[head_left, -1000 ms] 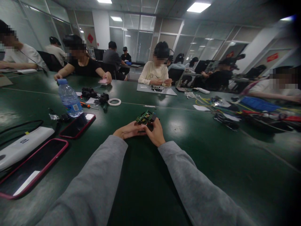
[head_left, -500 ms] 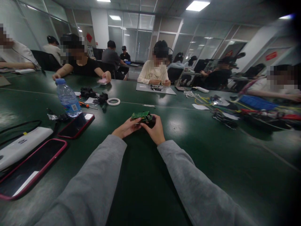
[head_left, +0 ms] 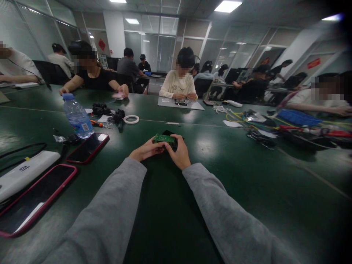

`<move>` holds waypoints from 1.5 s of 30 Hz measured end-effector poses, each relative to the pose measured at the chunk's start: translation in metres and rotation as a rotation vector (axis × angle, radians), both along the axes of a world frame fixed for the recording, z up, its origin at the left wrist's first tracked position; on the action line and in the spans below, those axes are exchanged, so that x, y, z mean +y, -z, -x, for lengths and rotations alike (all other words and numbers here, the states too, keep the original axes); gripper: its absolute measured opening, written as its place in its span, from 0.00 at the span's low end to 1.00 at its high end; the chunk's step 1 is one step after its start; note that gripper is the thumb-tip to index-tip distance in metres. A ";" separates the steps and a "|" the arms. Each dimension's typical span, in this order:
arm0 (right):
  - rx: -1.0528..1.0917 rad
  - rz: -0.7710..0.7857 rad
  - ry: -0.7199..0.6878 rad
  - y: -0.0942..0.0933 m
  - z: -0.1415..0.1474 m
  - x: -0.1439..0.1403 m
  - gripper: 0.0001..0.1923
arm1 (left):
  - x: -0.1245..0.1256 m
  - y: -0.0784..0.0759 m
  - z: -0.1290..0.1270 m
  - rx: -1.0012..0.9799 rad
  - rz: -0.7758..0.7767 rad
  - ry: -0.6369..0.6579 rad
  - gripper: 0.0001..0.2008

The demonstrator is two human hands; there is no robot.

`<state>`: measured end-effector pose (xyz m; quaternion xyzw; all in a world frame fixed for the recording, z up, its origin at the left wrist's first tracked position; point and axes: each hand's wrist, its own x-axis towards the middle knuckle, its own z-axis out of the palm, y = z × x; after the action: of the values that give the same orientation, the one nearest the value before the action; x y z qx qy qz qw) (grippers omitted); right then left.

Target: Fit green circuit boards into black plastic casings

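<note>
Head view. I have both hands out in front of me over the dark green table (head_left: 247, 190), grey sleeves (head_left: 115, 205) running down to the bottom of the picture. My left hand (head_left: 144, 151) and right hand (head_left: 180, 154) are both closed around a small green circuit board (head_left: 164, 138), fingers pinching its near edge from either side. The board lies roughly flat, seated on a small black part (head_left: 169, 133) that shows just behind it; I cannot tell whether the two are joined.

Step in hand, as I judge it: fitting or aligning the board on the black part. The next move would call for a steady two-sided pinch and an even press, keeping the board level.

Left of my left hand: two phones with red cases (head_left: 87, 147), a white power bank (head_left: 26, 172), a water bottle (head_left: 77, 116). Further out, a roll of tape (head_left: 131, 119) and some black parts (head_left: 115, 116). Well to the right of my right hand, a tangle of wires and tools (head_left: 264, 134).

Room: long shared table, other people seated at work across it, glass partitions behind, ceiling panels lit.
</note>
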<state>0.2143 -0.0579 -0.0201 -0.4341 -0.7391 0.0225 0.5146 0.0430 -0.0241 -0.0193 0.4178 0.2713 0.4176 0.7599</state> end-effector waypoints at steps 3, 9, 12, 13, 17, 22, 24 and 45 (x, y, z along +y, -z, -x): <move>0.043 0.056 -0.006 0.002 -0.002 0.004 0.21 | 0.002 0.002 0.001 0.007 -0.017 0.018 0.22; 0.130 0.151 -0.079 0.003 -0.002 0.007 0.24 | 0.004 0.003 0.002 0.013 -0.042 0.054 0.21; 0.080 0.230 -0.144 0.005 -0.003 0.008 0.24 | 0.004 0.003 0.002 0.006 -0.029 0.042 0.23; 0.077 0.265 -0.159 0.006 -0.003 0.009 0.24 | 0.004 0.002 0.002 0.002 -0.025 0.040 0.23; 0.102 0.327 -0.171 0.010 -0.005 0.014 0.24 | 0.004 0.001 0.001 -0.025 -0.013 0.057 0.18; 0.092 0.319 -0.169 0.009 -0.005 0.013 0.20 | 0.003 -0.002 0.001 -0.017 -0.010 0.053 0.17; 0.071 0.291 -0.159 0.007 -0.004 0.010 0.19 | 0.002 -0.003 0.000 -0.018 -0.004 0.040 0.17; 0.067 0.265 -0.114 0.002 -0.004 0.006 0.20 | 0.007 0.004 -0.004 -0.040 -0.034 -0.029 0.18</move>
<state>0.2182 -0.0521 -0.0224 -0.4544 -0.7357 0.1635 0.4750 0.0473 -0.0168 -0.0236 0.4184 0.2548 0.4413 0.7519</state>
